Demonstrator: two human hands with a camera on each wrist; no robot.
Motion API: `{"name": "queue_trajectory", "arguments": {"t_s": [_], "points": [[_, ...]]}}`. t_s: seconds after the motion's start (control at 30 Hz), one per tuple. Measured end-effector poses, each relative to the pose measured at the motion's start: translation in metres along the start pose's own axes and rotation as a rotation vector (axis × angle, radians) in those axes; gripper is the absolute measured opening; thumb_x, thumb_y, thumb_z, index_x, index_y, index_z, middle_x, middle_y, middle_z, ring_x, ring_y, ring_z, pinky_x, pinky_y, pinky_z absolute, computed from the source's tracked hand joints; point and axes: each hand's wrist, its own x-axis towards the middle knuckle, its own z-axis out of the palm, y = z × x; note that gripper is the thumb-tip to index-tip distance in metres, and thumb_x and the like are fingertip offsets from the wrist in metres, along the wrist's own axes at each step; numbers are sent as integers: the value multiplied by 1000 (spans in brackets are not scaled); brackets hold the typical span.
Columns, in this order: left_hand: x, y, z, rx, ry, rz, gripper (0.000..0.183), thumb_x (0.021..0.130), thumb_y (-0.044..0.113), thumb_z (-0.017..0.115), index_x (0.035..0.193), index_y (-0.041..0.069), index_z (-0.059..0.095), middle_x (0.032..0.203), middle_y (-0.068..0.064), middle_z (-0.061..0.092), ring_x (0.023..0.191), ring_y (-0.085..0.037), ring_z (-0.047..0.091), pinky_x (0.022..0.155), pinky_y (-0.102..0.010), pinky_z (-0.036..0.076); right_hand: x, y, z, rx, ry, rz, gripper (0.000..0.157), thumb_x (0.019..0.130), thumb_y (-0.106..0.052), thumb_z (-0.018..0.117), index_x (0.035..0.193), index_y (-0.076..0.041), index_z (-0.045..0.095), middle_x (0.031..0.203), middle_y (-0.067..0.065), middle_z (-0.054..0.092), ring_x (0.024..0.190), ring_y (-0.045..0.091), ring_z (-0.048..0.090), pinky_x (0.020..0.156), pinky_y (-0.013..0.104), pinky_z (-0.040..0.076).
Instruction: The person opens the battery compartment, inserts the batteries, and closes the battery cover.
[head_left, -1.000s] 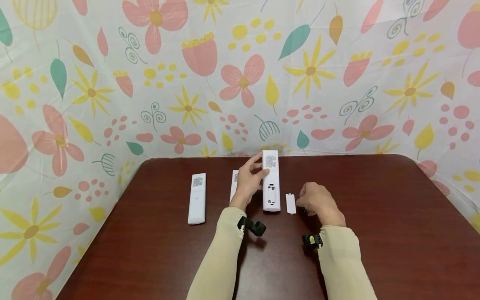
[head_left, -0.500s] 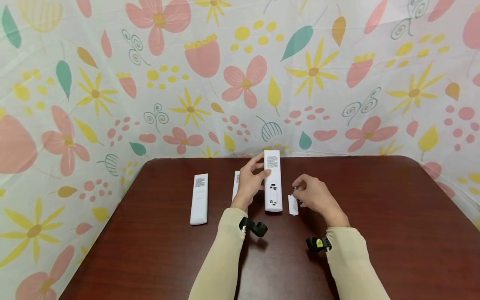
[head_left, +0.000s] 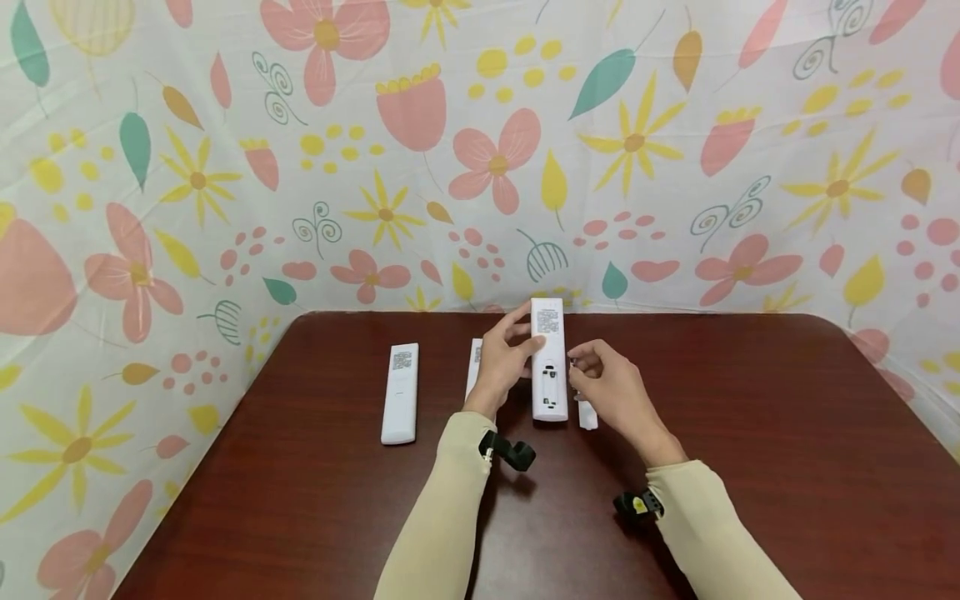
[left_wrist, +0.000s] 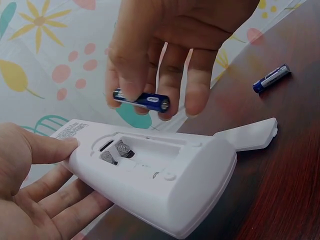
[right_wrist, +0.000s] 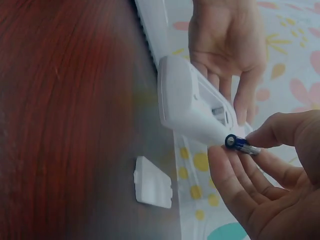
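A white remote control (head_left: 554,350) lies back side up in my left hand (head_left: 499,358), thumb on its back and fingers beneath. Its battery compartment (left_wrist: 150,152) is bare, and the metal springs show at one end. My right hand (head_left: 615,390) pinches a blue battery (left_wrist: 155,102) between thumb and fingers, just above the compartment in the left wrist view. Beside the remote, the loose white battery cover (right_wrist: 153,183) lies on the table, partly hidden by my right hand in the head view. A second blue battery (left_wrist: 271,78) rests farther off on the tabletop.
To the left lies another white remote (head_left: 400,393), back up. A further white remote (head_left: 474,365) is mostly hidden behind my left hand. A flower-printed cloth (head_left: 480,158) hangs behind the dark wooden table (head_left: 300,500).
My right hand has come up from the table to the right of the cover and moved left to the remote with the battery. My left hand has kept its hold on the remote.
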Motion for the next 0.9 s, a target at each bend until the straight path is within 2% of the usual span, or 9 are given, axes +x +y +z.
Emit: {"name": "queue_trajectory", "arguments": {"t_s": [0.2,0.47,0.67,0.9], "points": [[1,0,0,-12,6,-5,60,101,7,75,152,36,60,125,0,70,85,-25,75,68,-47,65,-2,-4,6,6,-21,-14,23,102,-3,68,124,3,65,104,17,68,90,27,70,69,32,63],[1,3,1,7,6,13,60,101,6,75,151,36,61,123,0,70,83,-23,75,62,-41,64,-2,-7,13,-112,-41,-23,21,98,-4,74,117,2,67,99,12,70,86,24,68,67,34,59],[0,5,0,10,32,6,61,100,5,76,151,35,61,120,0,71,80,-23,74,59,-38,63,-2,-7,18,-204,-42,-44,21,96,-5,76,113,2,68,96,11,68,83,24,65,68,37,56],[0,4,0,13,24,6,62,100,5,75,153,34,60,121,-1,70,80,-23,75,58,-37,63,-4,-8,21,-233,-45,-30,23,95,-5,77,113,3,66,93,10,66,79,22,64,67,37,55]]}}
